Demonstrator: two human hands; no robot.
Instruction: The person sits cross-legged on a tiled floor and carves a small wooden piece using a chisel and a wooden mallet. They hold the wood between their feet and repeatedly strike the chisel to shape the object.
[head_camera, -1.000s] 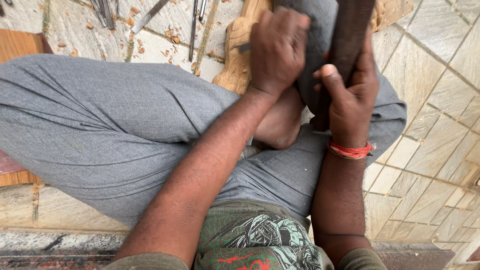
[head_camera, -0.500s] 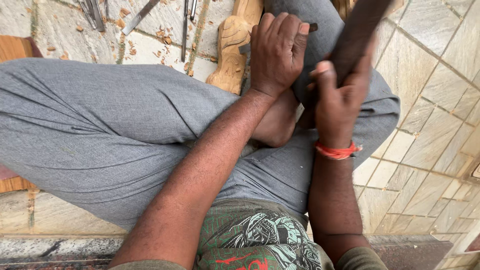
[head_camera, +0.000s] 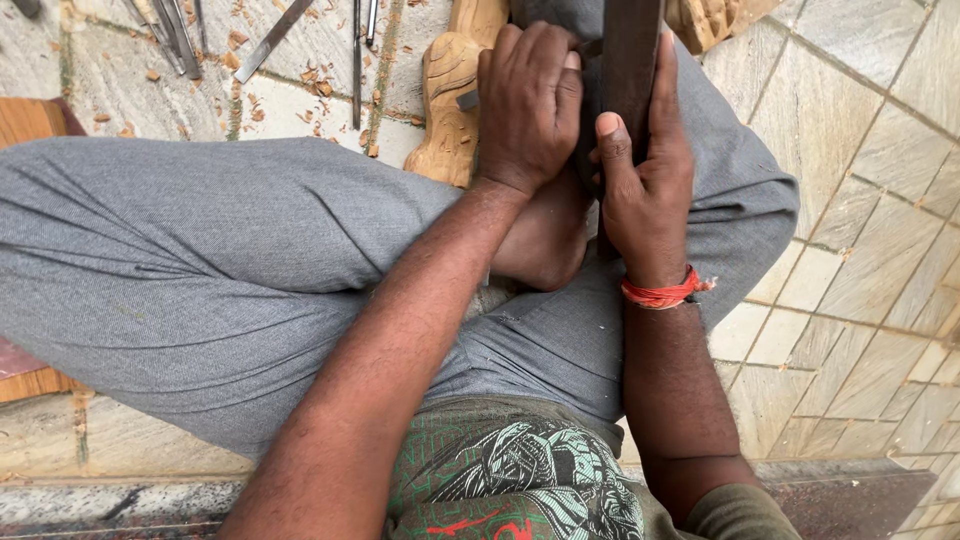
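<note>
Left hand (head_camera: 530, 105) fisted on a chisel (head_camera: 468, 98) against the pale wood carving (head_camera: 450, 95), right hand (head_camera: 645, 185) clamped on a dark wooden mallet (head_camera: 630, 50) — spare chisels (head_camera: 270, 38) on the stone floor (head_camera: 860, 130).

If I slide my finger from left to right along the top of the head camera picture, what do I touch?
Metal carving tools → flat metal blade → pale carved wooden piece → left hand → dark wooden mallet → right hand → stone floor tiles.

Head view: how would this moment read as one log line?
left hand: closed on metal tool over pale wood carving | right hand: grips dark wooden bar | metal tools on stone floor
</note>
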